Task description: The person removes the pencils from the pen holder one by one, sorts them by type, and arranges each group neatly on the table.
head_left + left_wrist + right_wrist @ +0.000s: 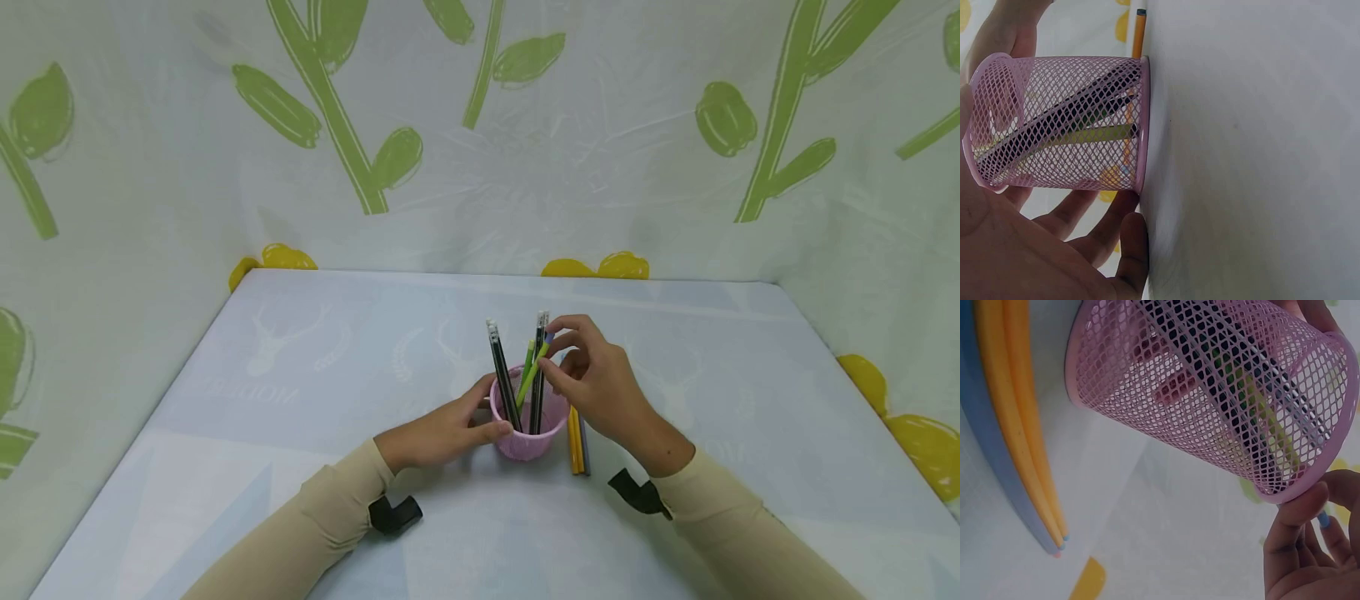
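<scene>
A pink mesh pencil cup [527, 446] stands on the table. My left hand [442, 429] holds its left side, thumb at the front rim and fingers around the back. Inside lean several black pencils [503, 375] with white eraser ends, plus a green pen [527, 360]. My right hand [596, 379], above the cup's right rim, pinches the upper end of a slim yellow-green pen [532, 375] with a blue end; its lower part is inside the cup. In the left wrist view, the cup [1066, 181] shows the pencils through its mesh.
Right of the cup, two orange pens [575, 442] and a blue one [585, 450] lie side by side on the white patterned table [300, 467]. A pale curtain [600, 167] with green leaves hangs behind. Black straps [396, 515] sit at both wrists.
</scene>
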A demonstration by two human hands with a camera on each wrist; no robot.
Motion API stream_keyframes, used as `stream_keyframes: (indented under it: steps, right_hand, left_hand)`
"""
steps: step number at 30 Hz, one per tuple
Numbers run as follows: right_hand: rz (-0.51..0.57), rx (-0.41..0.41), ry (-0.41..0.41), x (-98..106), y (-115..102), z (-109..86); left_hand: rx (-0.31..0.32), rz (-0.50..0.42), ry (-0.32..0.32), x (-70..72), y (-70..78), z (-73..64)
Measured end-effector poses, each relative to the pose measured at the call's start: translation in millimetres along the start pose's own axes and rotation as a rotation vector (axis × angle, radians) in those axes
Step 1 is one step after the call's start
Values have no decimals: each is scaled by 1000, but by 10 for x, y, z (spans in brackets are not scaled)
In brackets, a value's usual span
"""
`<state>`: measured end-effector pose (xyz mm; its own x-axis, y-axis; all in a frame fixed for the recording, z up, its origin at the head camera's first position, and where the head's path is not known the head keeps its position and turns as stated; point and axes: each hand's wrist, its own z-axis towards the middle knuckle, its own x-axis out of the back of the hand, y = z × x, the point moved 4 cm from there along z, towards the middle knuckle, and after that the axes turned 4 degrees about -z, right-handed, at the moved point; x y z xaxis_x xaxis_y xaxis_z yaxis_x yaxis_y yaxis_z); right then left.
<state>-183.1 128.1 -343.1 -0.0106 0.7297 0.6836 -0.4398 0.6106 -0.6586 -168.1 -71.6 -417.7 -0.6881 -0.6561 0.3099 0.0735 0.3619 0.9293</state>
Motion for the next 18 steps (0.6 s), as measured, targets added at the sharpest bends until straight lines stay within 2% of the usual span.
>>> stream_keyframes:
  steps: [11, 18]
  right_hand:
    - [24, 29, 26, -16, 37, -55]
    - [55, 117, 146, 37, 30, -114]
  left_hand:
    - [-7, 4, 3, 2, -18, 4]
    - [-7, 10, 8, -2, -18, -1]
